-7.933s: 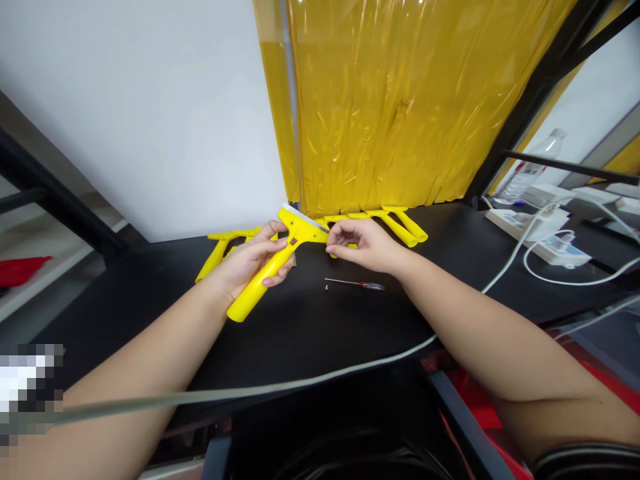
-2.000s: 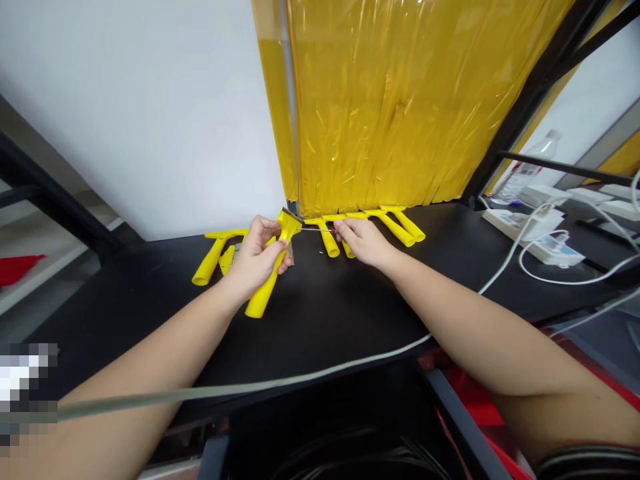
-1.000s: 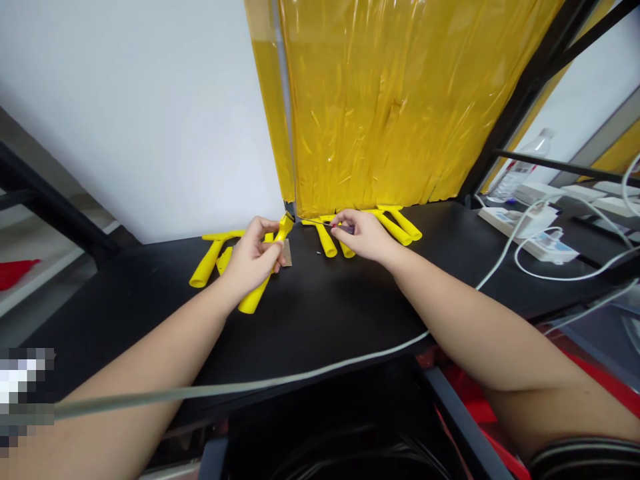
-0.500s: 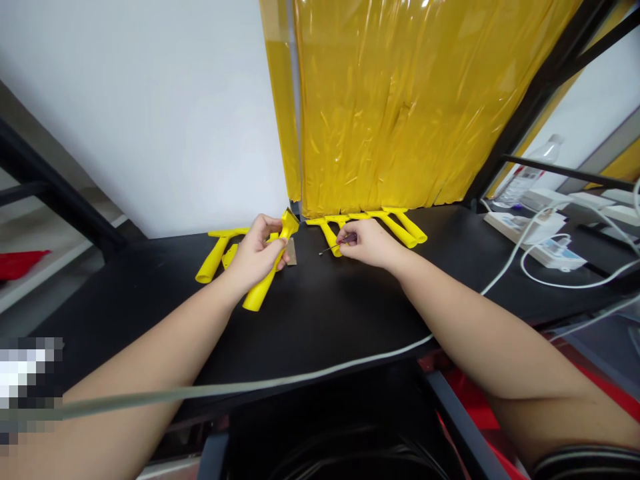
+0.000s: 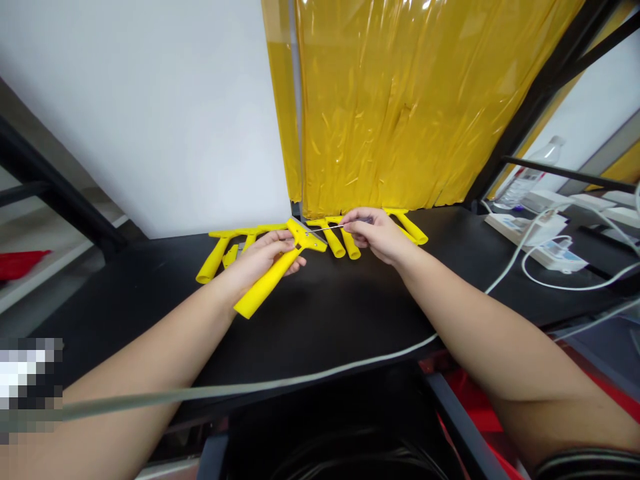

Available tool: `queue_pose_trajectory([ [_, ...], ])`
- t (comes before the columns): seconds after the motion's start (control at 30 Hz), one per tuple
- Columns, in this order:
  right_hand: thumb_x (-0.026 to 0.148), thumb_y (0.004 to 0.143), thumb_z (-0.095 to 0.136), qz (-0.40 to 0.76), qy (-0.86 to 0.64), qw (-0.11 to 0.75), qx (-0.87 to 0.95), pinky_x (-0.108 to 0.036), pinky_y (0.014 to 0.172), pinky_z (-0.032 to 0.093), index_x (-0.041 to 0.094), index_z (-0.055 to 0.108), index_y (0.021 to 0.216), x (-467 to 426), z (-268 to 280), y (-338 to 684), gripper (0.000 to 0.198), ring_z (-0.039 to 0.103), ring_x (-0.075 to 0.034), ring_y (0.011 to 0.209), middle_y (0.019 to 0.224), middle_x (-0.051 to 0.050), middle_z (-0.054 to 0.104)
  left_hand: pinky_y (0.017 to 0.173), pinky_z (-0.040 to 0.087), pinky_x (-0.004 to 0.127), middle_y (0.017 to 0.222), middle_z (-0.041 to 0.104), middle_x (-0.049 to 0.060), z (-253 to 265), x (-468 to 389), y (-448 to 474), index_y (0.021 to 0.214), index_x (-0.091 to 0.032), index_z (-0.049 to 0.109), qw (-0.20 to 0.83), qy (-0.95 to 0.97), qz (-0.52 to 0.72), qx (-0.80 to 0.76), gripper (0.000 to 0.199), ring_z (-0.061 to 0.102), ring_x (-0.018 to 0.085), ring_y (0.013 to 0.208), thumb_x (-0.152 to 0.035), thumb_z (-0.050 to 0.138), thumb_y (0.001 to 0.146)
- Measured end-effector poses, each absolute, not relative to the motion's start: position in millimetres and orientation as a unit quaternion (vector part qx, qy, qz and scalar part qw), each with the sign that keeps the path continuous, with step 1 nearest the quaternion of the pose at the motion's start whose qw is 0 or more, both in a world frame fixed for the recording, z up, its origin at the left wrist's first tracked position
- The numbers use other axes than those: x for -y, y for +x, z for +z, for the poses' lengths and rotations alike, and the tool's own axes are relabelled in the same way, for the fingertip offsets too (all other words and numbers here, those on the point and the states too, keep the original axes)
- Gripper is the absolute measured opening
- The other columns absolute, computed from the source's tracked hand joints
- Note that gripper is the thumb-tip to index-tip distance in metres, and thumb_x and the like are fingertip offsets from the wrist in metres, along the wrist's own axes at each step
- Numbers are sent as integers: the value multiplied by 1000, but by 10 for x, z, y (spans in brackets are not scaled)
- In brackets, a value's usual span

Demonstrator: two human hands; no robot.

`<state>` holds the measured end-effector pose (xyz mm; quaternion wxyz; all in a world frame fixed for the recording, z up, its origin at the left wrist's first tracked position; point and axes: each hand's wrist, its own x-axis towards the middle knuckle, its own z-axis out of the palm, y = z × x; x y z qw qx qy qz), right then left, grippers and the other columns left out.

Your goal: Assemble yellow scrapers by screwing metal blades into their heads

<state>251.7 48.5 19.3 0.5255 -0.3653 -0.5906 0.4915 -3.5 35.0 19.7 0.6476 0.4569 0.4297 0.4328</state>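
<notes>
My left hand is closed around the neck of a yellow scraper, which is tilted with its wide head up and to the right and its handle toward me. My right hand grips a thin-shafted screwdriver, its handle mostly hidden by the fingers. The metal shaft points left, and its tip is at the scraper's head, near a small screw. Behind my left hand lie more yellow scrapers, partly covered by it. Several other yellow scrapers lie behind and beside my right hand.
The black tabletop ends at a white panel and a yellow wrapped panel. A white cable crosses in front of me. At the right are a power strip and a plastic bottle.
The scraper has turned so its flat head faces me, and its head has shifted right. My right hand has risen slightly, bringing the screwdriver tip from beside the scraper to its head.
</notes>
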Motion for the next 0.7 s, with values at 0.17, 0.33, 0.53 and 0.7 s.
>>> queue_pose_trajectory([
  [0.17,25,69,80,515,-356,526,576,-21,45,24,15,70,81,-489,169,2496,19,35,-4,46,57,6,50,59,61,28,79,73,8,208,-319,-31,108,-19,57,689,438,408,-409,34,76,23,71,-11,73,79],
  [0.33,26,71,78,515,-356,516,584,-21,45,26,16,69,83,-506,144,2497,18,37,-5,47,61,5,53,57,59,27,78,74,11,232,-294,0,108,-18,56,690,431,389,-433,37,75,22,68,-9,71,76],
  [0.53,28,74,75,506,-366,514,588,-22,48,32,18,70,89,-473,172,2484,19,40,-7,51,62,6,51,51,54,25,76,72,10,190,-305,-5,103,-18,57,714,436,370,-403,37,70,20,61,-13,76,72],
  [0.7,29,84,68,521,-342,540,565,-23,57,42,18,72,104,-493,188,2507,23,52,-10,61,73,2,61,52,54,25,75,70,10,129,-353,-34,103,-18,58,721,415,378,-406,35,69,19,60,-12,75,73],
])
